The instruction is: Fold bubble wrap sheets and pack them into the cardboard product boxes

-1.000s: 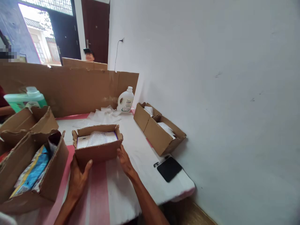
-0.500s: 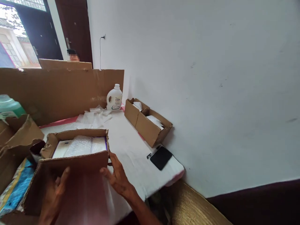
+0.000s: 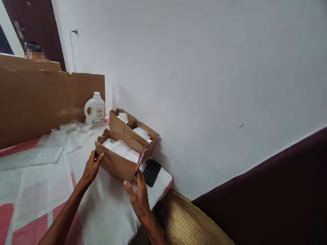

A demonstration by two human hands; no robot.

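My two hands hold an open cardboard box (image 3: 116,163) with bubble-wrapped white contents (image 3: 120,148), tilted just above the table. My left hand (image 3: 92,167) grips its left end, thumb on the front wall. My right hand (image 3: 138,194) presses its near right corner with fingers spread along the wall. The box sits right beside two other open cardboard boxes (image 3: 133,128) that line the white wall.
A black phone (image 3: 151,172) lies by the table's right corner, partly under the held box. A white jug (image 3: 94,109) stands against a cardboard screen (image 3: 46,102). Bubble wrap sheets (image 3: 63,139) lie on the pink-and-white table (image 3: 107,211). A straw hat (image 3: 189,224) lies below.
I lifted the box off the table in front of me and carried it right, next to the boxes by the wall. My view swung right; the boxes at left left the frame.
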